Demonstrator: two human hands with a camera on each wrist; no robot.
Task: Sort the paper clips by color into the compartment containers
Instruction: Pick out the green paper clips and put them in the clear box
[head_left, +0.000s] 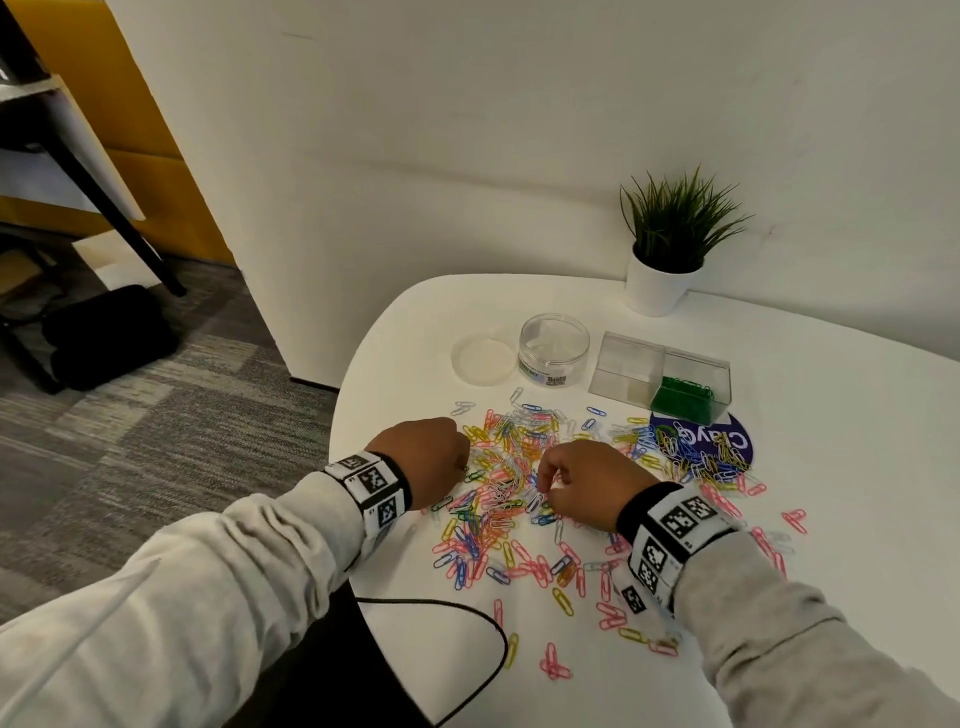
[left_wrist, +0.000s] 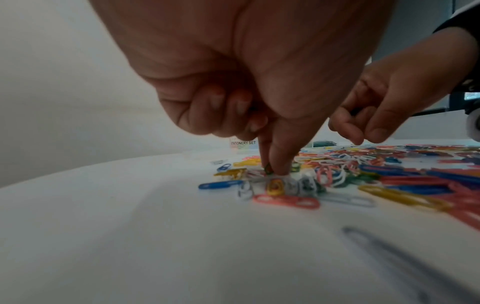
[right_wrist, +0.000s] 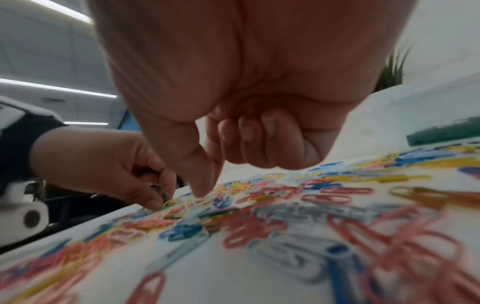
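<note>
White desk (head_left: 831, 467): left hand (head_left: 426, 460) pinches a green clip (left_wrist: 267, 169); compartment box (head_left: 662, 376) far right; right hand (head_left: 587, 486) nearer, pinched, contents untellable.

Clips (head_left: 524, 483) lie spread on the table (head_left: 831, 467); behind them stand lid (head_left: 482, 358), jar (head_left: 554, 349), box (head_left: 661, 375), left to right; plant (head_left: 661, 260) behind the box.

I get soft, even indoor light on the white table (head_left: 857, 467) — only faint shadows under the sleeves. My head view bends walls at its edges. Both wrist views are dimmer and smeared; the nearest paper clips (right_wrist: 389, 246) blur badly, and ceiling strips (right_wrist: 52, 87) glare.
</note>
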